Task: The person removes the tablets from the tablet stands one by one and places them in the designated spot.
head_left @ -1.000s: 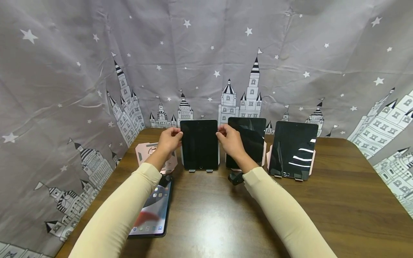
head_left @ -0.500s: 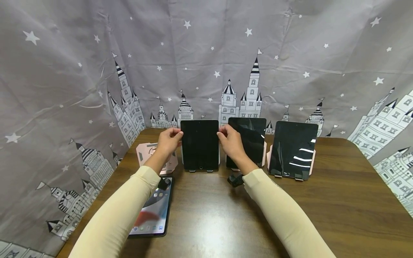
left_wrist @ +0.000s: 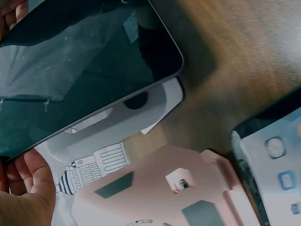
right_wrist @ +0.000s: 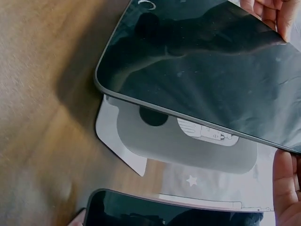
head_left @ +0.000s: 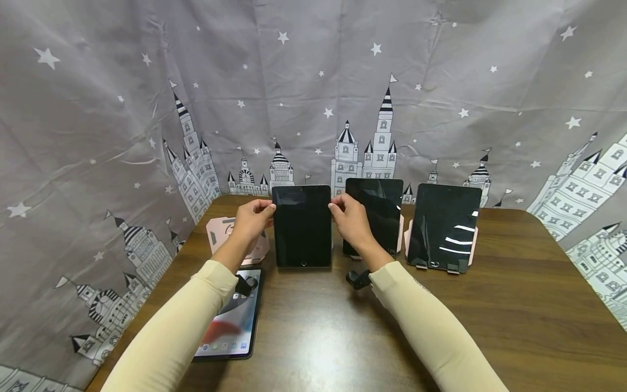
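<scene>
And the black tablet (head_left: 302, 226) is off! Its foot has swung forward from the grey stand (right_wrist: 188, 153), so the hands alone seem to carry it: left hand (head_left: 251, 220) pinching at ten o'clock, right hand (head_left: 352, 220) at two. Lit tablet (head_left: 247, 321) at seven, part-covered by a sleeve (head_left: 181, 321). Back fingertips hidden; table contact hard to judge.

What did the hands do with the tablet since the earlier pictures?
They pulled the held tablet off its grey stand, toward the person. The left hand and right hand moved with it; neither let go or took hold of anything new. The next tablet, far-right tablet, pink stand and lit tablet stayed put.
</scene>
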Demonstrator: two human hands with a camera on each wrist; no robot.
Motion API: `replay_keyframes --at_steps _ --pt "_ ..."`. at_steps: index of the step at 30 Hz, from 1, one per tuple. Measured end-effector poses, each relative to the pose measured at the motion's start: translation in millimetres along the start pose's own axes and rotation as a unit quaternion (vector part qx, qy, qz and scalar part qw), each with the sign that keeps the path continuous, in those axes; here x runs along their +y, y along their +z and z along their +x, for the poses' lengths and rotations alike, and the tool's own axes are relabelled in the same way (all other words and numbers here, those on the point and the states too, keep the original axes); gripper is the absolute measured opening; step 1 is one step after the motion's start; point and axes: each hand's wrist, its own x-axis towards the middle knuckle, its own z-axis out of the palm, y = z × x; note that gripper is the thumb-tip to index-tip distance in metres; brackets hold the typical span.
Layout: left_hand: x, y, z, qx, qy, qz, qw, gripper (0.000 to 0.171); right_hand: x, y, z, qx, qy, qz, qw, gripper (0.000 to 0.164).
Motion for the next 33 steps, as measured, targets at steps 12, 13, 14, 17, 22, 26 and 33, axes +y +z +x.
replay_keyframes --at_steps 12,13,14,17,22,26,33 --pt "-20.3 -8.8 -12.5 -0.019 -0.021 0.016 0.9995 0.025 0 4 -19 -0.03 0.015 -0.007 0.999 0.009" --pt "-21.6 -9.6 -13.6 -0.02 -0.021 0.021 0.9994 0.024 0 4 -21 -0.033 0.017 -0.003 0.999 0.009" --pt "-22.7 -10.4 -14.7 -0.02 -0.021 0.023 0.9993 0.023 -1 4 -23 -0.037 0.02 0.001 0.999 0.009" --pt "-25.0 -12.9 -19.1 -0.024 -0.026 0.03 0.999 0.02 -3 4 -27 -0.047 0.023 0.009 0.999 0.009" --pt "-27.1 -16.5 -25.9 -0.04 -0.026 0.036 0.9982 0.019 -1 6 -33 -0.048 0.026 0.0 0.998 0.007" --pt "-28.0 -17.3 -30.6 -0.048 -0.018 0.041 0.9978 0.019 1 7 -38 -0.048 0.031 0.0 0.998 0.006" --pt "-29.6 -16.1 -38.8 -0.054 -0.031 0.049 0.9968 0.019 2 5 -45 -0.052 0.06 0.012 0.997 0.007"
